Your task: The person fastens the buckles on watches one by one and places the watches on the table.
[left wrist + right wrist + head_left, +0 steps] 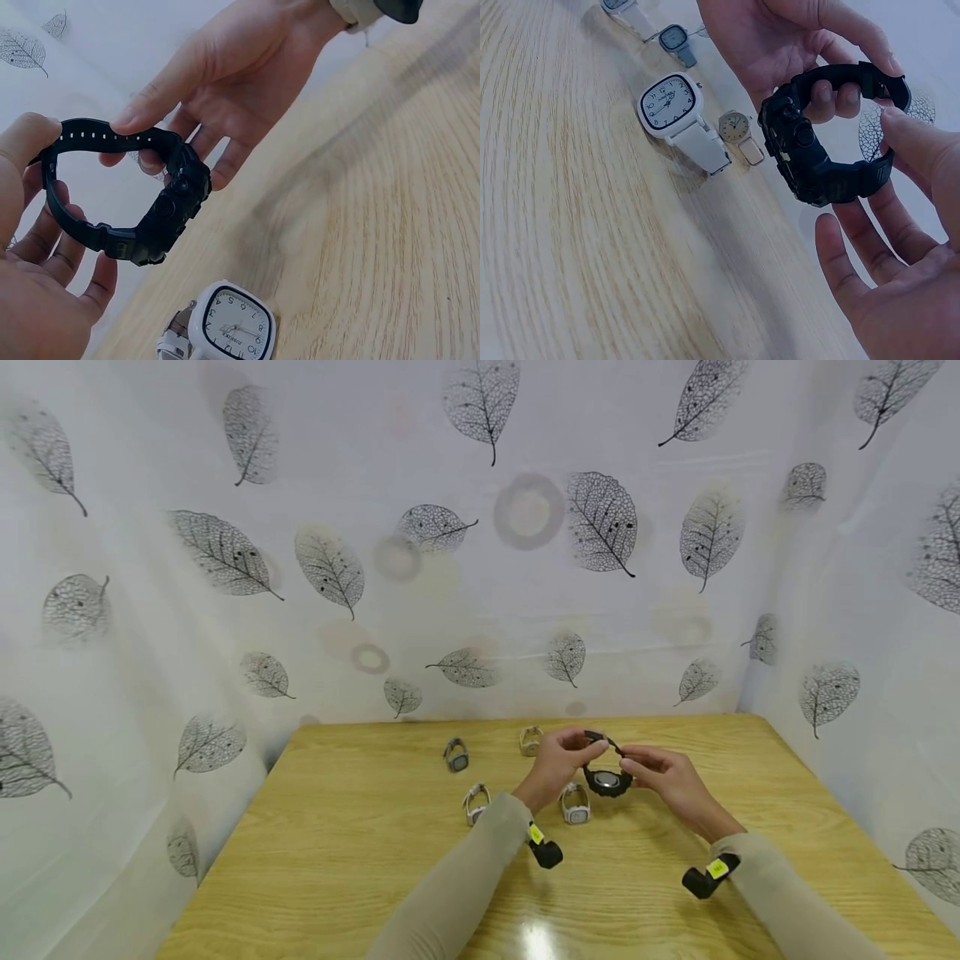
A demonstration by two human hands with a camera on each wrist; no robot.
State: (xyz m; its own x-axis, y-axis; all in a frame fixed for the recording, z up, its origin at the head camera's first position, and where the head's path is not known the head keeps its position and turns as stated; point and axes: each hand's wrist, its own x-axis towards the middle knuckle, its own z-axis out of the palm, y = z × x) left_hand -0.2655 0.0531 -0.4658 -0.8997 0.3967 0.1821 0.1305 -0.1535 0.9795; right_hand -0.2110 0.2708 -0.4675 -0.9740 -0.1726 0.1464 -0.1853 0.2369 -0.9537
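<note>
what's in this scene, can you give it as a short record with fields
held item: black digital watch, strap looped shut, lifted off the table
left hand: pinches the strap
right hand: thumb and fingers pinch the strap by the case
below the hands: white square-faced watch
other watches: white one, grey one, beige one, all lying apart
surface: wooden table
backdrop: leaf-print sheet

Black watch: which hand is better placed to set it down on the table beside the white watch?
Probably the left hand: it pinches the black watch strap and sits directly above the white watch. The right hand also holds the strap, but farther away.
</note>
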